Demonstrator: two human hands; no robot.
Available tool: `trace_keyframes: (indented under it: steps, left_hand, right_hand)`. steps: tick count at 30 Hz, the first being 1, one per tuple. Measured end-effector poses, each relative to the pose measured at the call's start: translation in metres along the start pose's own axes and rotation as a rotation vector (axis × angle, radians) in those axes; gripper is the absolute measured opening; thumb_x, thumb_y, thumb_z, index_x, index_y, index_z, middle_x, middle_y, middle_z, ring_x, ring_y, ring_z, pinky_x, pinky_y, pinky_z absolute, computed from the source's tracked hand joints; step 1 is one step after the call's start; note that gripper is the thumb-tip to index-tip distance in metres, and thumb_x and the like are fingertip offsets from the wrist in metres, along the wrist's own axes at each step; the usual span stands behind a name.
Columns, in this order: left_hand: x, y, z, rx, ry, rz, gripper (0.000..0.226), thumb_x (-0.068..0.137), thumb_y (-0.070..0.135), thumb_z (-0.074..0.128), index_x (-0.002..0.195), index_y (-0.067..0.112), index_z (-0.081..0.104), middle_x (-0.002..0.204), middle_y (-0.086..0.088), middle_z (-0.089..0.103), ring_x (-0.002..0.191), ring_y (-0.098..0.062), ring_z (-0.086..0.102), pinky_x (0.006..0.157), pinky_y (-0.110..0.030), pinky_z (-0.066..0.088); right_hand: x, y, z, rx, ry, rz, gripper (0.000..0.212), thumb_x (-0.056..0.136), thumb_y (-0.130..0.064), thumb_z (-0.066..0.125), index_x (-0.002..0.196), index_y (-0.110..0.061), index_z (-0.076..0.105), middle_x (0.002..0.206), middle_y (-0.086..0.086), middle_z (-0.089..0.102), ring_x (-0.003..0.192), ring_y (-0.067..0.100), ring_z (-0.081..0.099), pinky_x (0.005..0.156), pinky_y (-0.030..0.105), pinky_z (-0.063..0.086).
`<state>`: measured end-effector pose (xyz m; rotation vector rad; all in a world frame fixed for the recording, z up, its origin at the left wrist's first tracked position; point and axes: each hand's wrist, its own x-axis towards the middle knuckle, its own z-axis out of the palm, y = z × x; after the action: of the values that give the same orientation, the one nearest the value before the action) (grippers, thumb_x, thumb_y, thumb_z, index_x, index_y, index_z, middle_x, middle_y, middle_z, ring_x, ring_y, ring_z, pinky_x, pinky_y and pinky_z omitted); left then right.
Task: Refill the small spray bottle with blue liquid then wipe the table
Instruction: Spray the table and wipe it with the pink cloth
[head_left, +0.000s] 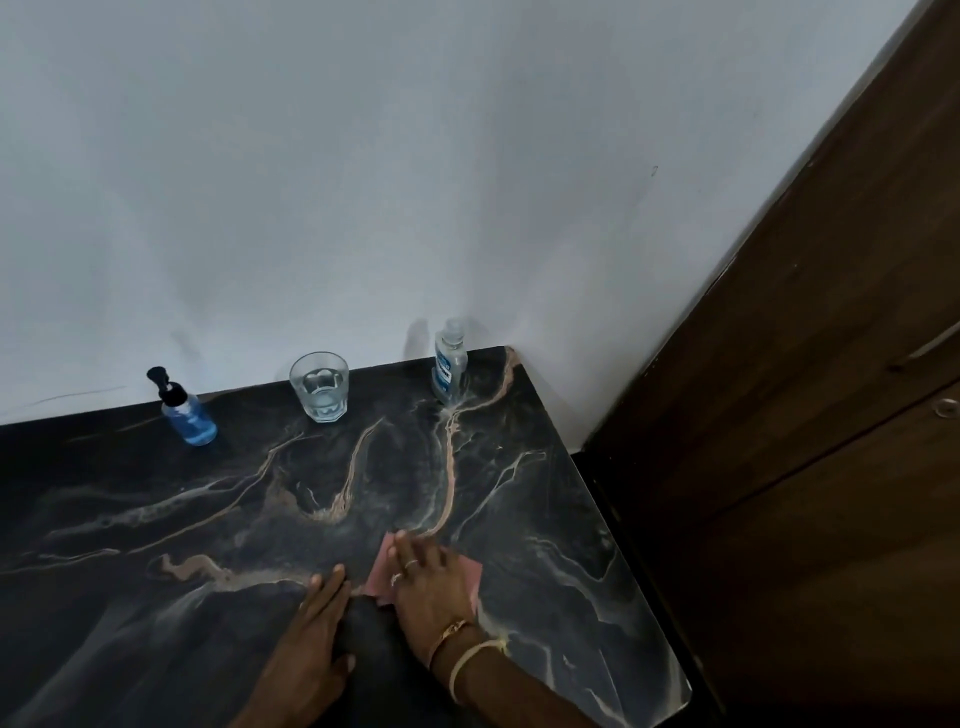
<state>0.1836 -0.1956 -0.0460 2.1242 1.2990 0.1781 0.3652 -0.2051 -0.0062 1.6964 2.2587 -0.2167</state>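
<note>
The right hand (428, 590) lies flat on a soft pink square cloth (469, 569). Its fingers are straight and press the cloth down; they do not curl around it. The left hand (311, 639) lies flat just beside it on the dark stone table with pale wavy lines (208, 519). It holds nothing.

At the back left of the table stands the small clear spray bottle with a black top (188, 415). It has blue liquid in it, so the filling looks done. The step now looks like the wiping.

To wipe well, the person should keep the palm flat and push the cloth in long, slow lines that overlap, from the near edge out to the far side. Near the wall they should go gently, so the cloth does not knock over the spray bottle, the clear drinking glass (319, 387) or the tall clear bottle with a blue label (448, 364).
</note>
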Motion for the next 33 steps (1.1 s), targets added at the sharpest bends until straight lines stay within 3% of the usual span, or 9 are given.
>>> trace_keyframes:
  steps: [4, 9, 13, 15, 20, 24, 27, 30, 33]
  left_hand:
    - [-0.003, 0.011, -0.006, -0.035, 0.029, 0.026, 0.083, 0.088, 0.012, 0.063, 0.151, -0.006, 0.012, 0.156, -0.008, -0.006, 0.143, 0.01, -0.013, 0.11, -0.006, -0.01]
    - [-0.024, 0.005, -0.007, -0.065, 0.079, -0.158, 0.097, 0.084, 0.034, 0.071, 0.156, 0.024, 0.006, 0.157, 0.015, -0.006, 0.147, -0.004, -0.007, 0.115, -0.016, -0.003]
    - [-0.058, -0.009, 0.003, 0.038, 0.052, -0.207, 0.092, 0.089, 0.029, 0.06, 0.152, 0.018, -0.007, 0.158, 0.006, -0.019, 0.15, -0.019, -0.018, 0.117, -0.023, -0.017]
    - [-0.076, -0.02, 0.005, 0.066, 0.104, -0.277, 0.088, 0.092, 0.032, 0.057, 0.152, 0.018, -0.006, 0.16, 0.001, -0.015, 0.151, -0.021, -0.017, 0.12, -0.029, -0.012]
    - [-0.091, -0.032, -0.003, 0.039, 0.182, -0.344, 0.071, 0.099, 0.037, 0.052, 0.155, 0.013, 0.018, 0.163, -0.002, 0.0, 0.151, -0.02, -0.01, 0.122, -0.031, -0.002]
    - [-0.104, -0.04, -0.01, -0.034, 0.304, -0.42, 0.067, 0.093, 0.013, 0.058, 0.15, -0.003, 0.027, 0.159, -0.013, 0.013, 0.15, -0.036, 0.013, 0.122, -0.046, 0.017]
    - [-0.103, -0.055, -0.018, 0.011, 0.295, -0.477, 0.074, 0.096, 0.026, 0.059, 0.152, -0.001, 0.02, 0.161, -0.016, 0.01, 0.151, -0.033, 0.009, 0.122, -0.041, 0.013]
    - [-0.085, -0.067, -0.029, 0.091, 0.205, -0.483, 0.078, 0.098, 0.043, 0.05, 0.156, 0.007, 0.012, 0.165, -0.012, 0.0, 0.152, -0.027, -0.006, 0.12, -0.035, -0.006]
    - [-0.061, -0.067, -0.044, 0.097, 0.133, -0.431, 0.073, 0.101, 0.043, 0.045, 0.157, 0.01, 0.012, 0.166, -0.011, -0.002, 0.152, -0.028, -0.006, 0.121, -0.038, -0.003]
  right_hand:
    - [-0.016, -0.034, 0.015, 0.14, 0.009, -0.232, 0.037, 0.088, -0.034, 0.049, 0.117, -0.027, 0.07, 0.125, -0.007, 0.065, 0.112, 0.018, 0.063, 0.086, 0.028, 0.054]
    - [0.009, -0.007, -0.006, 0.123, 0.03, 0.01, 0.05, 0.101, -0.018, 0.034, 0.149, -0.009, 0.03, 0.158, 0.01, 0.024, 0.139, 0.035, 0.029, 0.108, 0.048, 0.033]
    - [-0.01, -0.079, 0.023, 0.137, -0.013, -0.386, 0.034, 0.09, -0.03, 0.055, 0.12, -0.02, 0.068, 0.137, 0.002, 0.057, 0.13, 0.03, 0.048, 0.096, 0.042, 0.048]
    - [0.006, -0.085, 0.021, 0.055, 0.081, -0.475, 0.031, 0.087, -0.033, 0.063, 0.116, -0.026, 0.07, 0.134, -0.004, 0.06, 0.131, 0.028, 0.049, 0.093, 0.041, 0.051]
    - [0.046, -0.089, 0.0, 0.209, 0.044, -0.212, 0.054, 0.099, -0.018, 0.044, 0.151, -0.02, 0.029, 0.161, 0.002, 0.018, 0.148, 0.037, 0.006, 0.112, 0.05, 0.026]
    - [0.035, -0.122, 0.017, 0.091, 0.087, -0.584, 0.057, 0.091, -0.022, 0.06, 0.145, -0.017, 0.043, 0.153, 0.003, 0.038, 0.142, 0.029, 0.031, 0.107, 0.046, 0.04]
    - [0.088, -0.116, 0.001, -0.045, 0.181, -0.724, 0.045, 0.099, -0.017, 0.045, 0.144, -0.017, 0.044, 0.151, 0.003, 0.041, 0.141, 0.026, 0.035, 0.11, 0.041, 0.037]
    - [0.149, -0.102, -0.016, -0.023, 0.159, -0.551, 0.047, 0.102, -0.014, 0.038, 0.149, -0.015, 0.036, 0.156, 0.006, 0.032, 0.144, 0.029, 0.026, 0.115, 0.041, 0.024]
    - [0.169, -0.055, -0.024, 0.151, 0.145, -0.157, 0.06, 0.091, -0.003, 0.041, 0.15, -0.015, 0.034, 0.158, 0.008, 0.028, 0.144, 0.034, 0.022, 0.114, 0.043, 0.023]
